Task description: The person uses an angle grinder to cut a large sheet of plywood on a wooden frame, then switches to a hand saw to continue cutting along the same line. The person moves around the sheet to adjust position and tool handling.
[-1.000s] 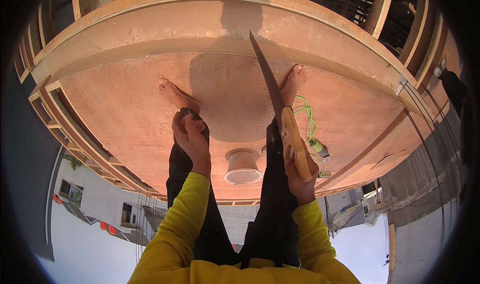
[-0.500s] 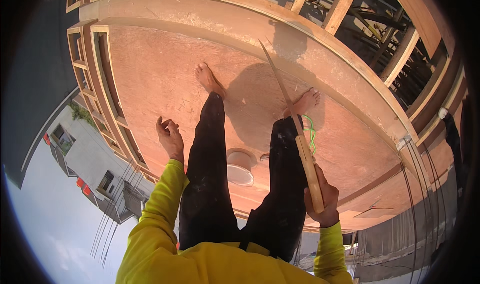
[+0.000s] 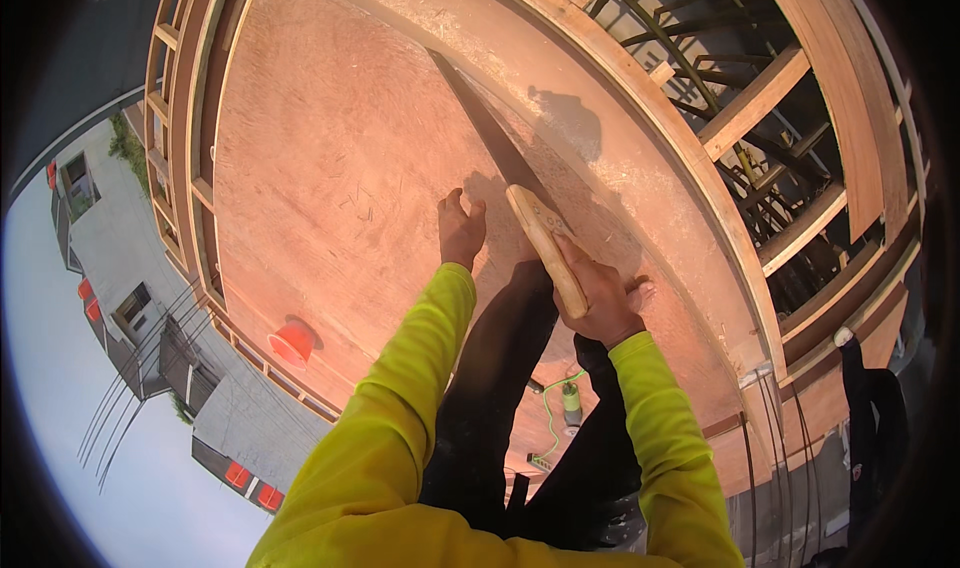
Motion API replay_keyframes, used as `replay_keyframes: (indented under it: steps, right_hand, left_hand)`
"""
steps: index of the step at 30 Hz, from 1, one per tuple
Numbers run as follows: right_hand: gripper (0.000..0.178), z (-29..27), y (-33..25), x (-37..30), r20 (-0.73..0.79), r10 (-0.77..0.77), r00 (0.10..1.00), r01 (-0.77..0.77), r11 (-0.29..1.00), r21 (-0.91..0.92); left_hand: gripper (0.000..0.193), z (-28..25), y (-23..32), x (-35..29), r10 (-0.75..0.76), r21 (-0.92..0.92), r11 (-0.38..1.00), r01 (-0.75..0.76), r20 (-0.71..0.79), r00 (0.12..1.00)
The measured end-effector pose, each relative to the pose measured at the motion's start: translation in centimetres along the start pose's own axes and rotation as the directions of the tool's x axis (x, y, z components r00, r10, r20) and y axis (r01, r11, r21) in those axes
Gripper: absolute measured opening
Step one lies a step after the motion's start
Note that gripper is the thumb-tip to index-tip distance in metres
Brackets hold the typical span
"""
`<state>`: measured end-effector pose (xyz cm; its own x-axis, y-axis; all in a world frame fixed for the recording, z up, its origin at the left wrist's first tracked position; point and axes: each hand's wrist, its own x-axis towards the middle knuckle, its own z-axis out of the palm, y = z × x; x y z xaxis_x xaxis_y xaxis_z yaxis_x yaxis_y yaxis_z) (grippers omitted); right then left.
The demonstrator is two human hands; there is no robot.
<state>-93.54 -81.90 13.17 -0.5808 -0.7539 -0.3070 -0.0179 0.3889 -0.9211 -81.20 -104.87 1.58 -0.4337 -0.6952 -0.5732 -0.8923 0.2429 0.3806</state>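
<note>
My right hand [image 3: 603, 298] is wrapped around the pale wooden handle of a handsaw [image 3: 502, 158]. Its long, tapering blade points away and to the left, over the plywood sheet [image 3: 330, 158] and close to the raised wooden beam. Left of the saw handle, my left hand [image 3: 461, 230] is held out over the plywood, fingers loosely bent and apart, with nothing in it. A gap separates it from the blade. My right fingertips are partly hidden behind the handle.
Timber framing [image 3: 757, 103] with openings runs along the far right, and a slatted frame [image 3: 190, 158] along the left. A red bucket [image 3: 292, 342] stands on the left of the plywood. Between my legs lies a green power tool [image 3: 571, 405] with a green cord.
The view has shifted and I am bent lower. Both hands have moved forward and closer together, and the handsaw has swung down toward the plywood and beam, its blade now angled left.
</note>
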Motion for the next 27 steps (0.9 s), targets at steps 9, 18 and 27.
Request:
replay_keyframes:
  steps: [9,18,27]
  right_hand:
    - [0.077,2.7,6.7,4.4,-0.013,-0.103,0.995,0.101,0.988,-0.117]
    - [0.068,1.9,12.0,4.2,0.069,-0.272,0.960,0.280,0.943,-0.178]
    - [0.068,2.8,11.5,8.1,0.058,-0.182,0.981,0.186,0.980,-0.070]
  left_hand:
    - [0.082,4.9,-4.5,8.4,0.134,0.068,0.990,-0.126,-0.132,0.982]
    - [0.133,11.3,-3.3,9.7,-0.242,0.094,0.968,0.234,0.095,0.965]
    - [0.141,12.5,-4.6,10.8,-0.220,0.117,0.971,0.208,0.101,0.970]
